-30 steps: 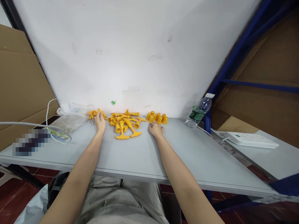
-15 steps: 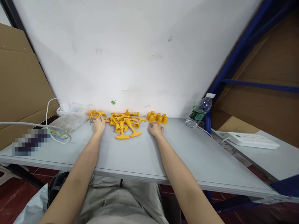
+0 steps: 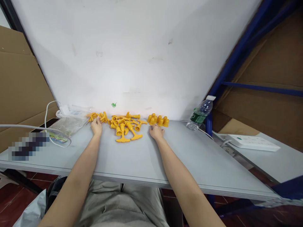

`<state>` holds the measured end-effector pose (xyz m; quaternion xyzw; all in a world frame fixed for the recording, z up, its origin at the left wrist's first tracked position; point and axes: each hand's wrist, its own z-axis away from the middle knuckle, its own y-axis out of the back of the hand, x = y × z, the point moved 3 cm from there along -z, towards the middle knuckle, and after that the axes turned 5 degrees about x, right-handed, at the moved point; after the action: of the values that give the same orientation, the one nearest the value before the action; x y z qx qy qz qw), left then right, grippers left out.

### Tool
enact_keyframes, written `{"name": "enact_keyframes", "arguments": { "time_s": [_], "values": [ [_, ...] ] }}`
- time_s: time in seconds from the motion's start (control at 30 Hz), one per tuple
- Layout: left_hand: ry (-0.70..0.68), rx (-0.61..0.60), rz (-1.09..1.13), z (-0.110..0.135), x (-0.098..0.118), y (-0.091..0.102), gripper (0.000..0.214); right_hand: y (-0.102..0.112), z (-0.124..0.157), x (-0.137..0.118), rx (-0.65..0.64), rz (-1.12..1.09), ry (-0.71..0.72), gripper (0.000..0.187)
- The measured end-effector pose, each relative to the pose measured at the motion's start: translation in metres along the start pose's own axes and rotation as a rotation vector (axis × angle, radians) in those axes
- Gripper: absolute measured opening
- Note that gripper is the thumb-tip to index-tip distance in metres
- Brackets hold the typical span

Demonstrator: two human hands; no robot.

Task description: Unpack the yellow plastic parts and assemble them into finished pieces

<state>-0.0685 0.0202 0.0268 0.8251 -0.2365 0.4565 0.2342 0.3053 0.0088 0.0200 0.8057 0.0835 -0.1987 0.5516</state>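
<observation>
My left hand (image 3: 96, 126) is closed at the left pile, its fingers pinched at a yellow T-shaped handle (image 3: 103, 117) that stands tilted beside the thumb. Further yellow handles (image 3: 92, 116) and small metal screws lie behind that hand, partly hidden by it. Between my hands spreads a heap of yellow T-shaped pieces with hollow cup ends (image 3: 123, 124). My right hand (image 3: 156, 131) rests on the table with curled fingers; whatever they may hold is hidden. Just behind it, several yellow cups (image 3: 159, 119) stand grouped, mouth down.
On the grey table (image 3: 132, 160), clear plastic bags (image 3: 68, 124) and a white cable (image 3: 46, 116) lie at left. A water bottle (image 3: 201, 113) leans at right, near a white power strip (image 3: 253, 142). A white wall panel (image 3: 142, 63) rises behind, with cardboard (image 3: 21, 85) at left.
My left hand has drawn slightly left, and the yellow handle beside it has turned from lying crosswise to more upright. My right hand stays near the cups, its fingers slightly shifted.
</observation>
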Motion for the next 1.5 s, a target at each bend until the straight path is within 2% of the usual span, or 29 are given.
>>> {"name": "enact_keyframes", "arguments": {
  "time_s": [0.1,0.17,0.27,0.33,0.5,0.67,0.87,1.0,1.1,1.23,1.3,1.4,1.5],
  "values": [
    [0.052,-0.014,-0.052,0.001,-0.003,-0.002,0.029,0.007,0.005,-0.017,0.034,-0.053,0.085,0.039],
    [0.014,-0.070,-0.055,0.001,-0.002,-0.005,0.023,0.010,0.009,-0.032,0.031,-0.123,0.202,0.041],
    [-0.049,-0.137,-0.048,0.001,0.000,-0.008,0.014,0.007,0.016,-0.050,-0.043,-0.175,0.366,0.039],
    [-0.058,-0.153,-0.044,0.002,0.000,-0.010,0.011,0.004,0.020,-0.056,-0.092,-0.155,0.401,0.035],
    [-0.072,-0.165,-0.006,0.004,-0.001,-0.012,0.013,0.005,0.022,-0.057,-0.069,-0.075,0.338,0.026],
    [-0.087,-0.057,0.093,0.002,-0.006,-0.008,0.008,0.008,0.019,-0.052,-0.050,0.011,0.205,0.017],
    [-0.021,-0.058,-0.081,0.003,-0.013,-0.008,0.003,0.008,0.020,-0.050,-0.103,0.093,0.044,0.032],
    [-0.014,-0.056,-0.193,0.011,-0.005,-0.007,0.006,0.006,0.017,-0.047,-0.121,0.103,0.014,0.032],
    [-0.118,-0.056,-0.238,0.020,0.011,-0.005,0.013,0.009,0.015,-0.046,-0.050,0.049,0.028,0.032],
    [-0.350,-0.125,-0.215,0.036,0.044,-0.006,0.028,0.021,0.017,-0.053,0.124,-0.015,0.089,0.038],
    [-0.469,-0.179,-0.162,0.047,0.061,-0.008,0.032,0.028,0.021,-0.061,0.183,-0.038,0.181,0.043],
    [-0.627,-0.276,-0.063,0.065,0.081,-0.013,0.038,0.035,0.029,-0.078,0.199,-0.072,0.395,0.046],
    [-0.710,-0.381,-0.041,0.076,0.089,-0.017,0.042,0.036,0.039,-0.092,0.180,-0.081,0.590,0.045]
  ]
}}
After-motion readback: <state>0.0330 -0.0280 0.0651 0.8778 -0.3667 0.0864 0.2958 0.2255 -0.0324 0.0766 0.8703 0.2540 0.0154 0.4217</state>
